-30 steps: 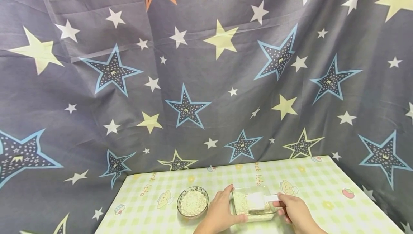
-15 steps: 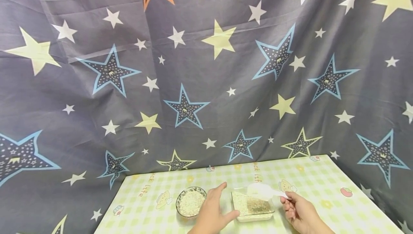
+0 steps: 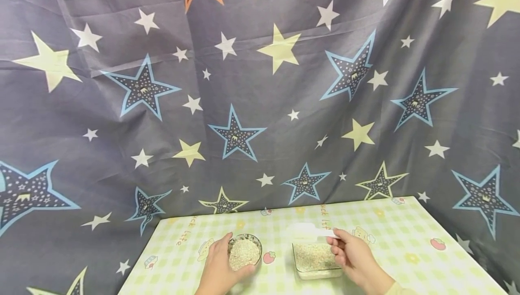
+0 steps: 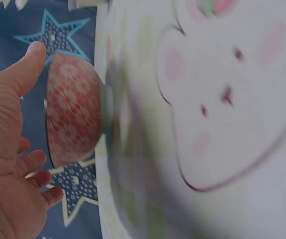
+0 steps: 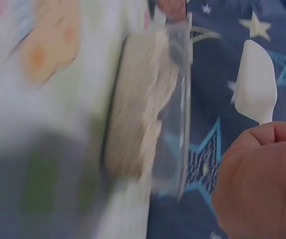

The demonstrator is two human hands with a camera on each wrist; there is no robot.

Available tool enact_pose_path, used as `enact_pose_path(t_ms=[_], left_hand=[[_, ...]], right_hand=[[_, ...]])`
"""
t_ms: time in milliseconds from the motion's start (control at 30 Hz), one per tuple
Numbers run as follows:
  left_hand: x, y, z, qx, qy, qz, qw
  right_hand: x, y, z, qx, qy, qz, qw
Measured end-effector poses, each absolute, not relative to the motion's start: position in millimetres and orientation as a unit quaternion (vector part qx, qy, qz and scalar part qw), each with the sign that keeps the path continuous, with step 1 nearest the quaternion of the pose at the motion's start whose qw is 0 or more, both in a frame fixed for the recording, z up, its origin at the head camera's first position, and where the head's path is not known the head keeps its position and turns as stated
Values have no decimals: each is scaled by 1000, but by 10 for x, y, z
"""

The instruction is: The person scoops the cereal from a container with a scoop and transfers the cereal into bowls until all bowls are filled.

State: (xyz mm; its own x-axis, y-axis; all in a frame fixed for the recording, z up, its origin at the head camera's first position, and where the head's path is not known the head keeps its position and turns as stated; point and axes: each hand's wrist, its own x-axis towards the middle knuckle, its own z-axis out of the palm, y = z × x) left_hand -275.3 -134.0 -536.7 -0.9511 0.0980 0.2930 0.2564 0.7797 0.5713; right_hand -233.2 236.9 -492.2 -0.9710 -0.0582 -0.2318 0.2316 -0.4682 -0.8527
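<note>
At the left of the table stands a bowl (image 3: 260, 245) of pale flakes, with a dark rim pattern inside; the left wrist view shows its red floral outside (image 4: 75, 107). My left hand (image 3: 221, 261) curves around its left side, thumb at the near rim and fingers at the far rim. My right hand (image 3: 353, 256) pinches the handle of a white scoop (image 3: 302, 231), held up over the far edge of a clear rectangular container (image 3: 321, 275). That container also holds pale flakes, heaped to one side in the right wrist view. What the scoop (image 5: 256, 82) carries is hidden.
A checked tablecloth (image 3: 406, 241) with cartoon prints covers the table. Behind and beside it hangs a grey curtain (image 3: 276, 141) printed with stars. Between bowl and container lies a strip of tablecloth with a printed strawberry (image 3: 269, 257).
My left hand has let go of the clear container and moved left to the bowl. The scoop has risen out of the flakes and swung left in my right hand.
</note>
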Motion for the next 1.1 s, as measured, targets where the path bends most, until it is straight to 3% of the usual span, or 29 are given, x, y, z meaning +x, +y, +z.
enact_pose_path(t_ms=[400, 867, 1100], left_hand=[[-2796, -1361, -5416, -69, -937, -334, 75], [-2862, -1362, -5422, -62, -935, -344, 60], [-2874, -1388, -5427, -73, -940, -326, 72]], right_hand=[[-2528, 1450, -4844, 39, 613, -788, 52], [-2577, 946, -4981, 19, 722, -692, -10], [-2496, 812, -4989, -121, 775, -619, -49]])
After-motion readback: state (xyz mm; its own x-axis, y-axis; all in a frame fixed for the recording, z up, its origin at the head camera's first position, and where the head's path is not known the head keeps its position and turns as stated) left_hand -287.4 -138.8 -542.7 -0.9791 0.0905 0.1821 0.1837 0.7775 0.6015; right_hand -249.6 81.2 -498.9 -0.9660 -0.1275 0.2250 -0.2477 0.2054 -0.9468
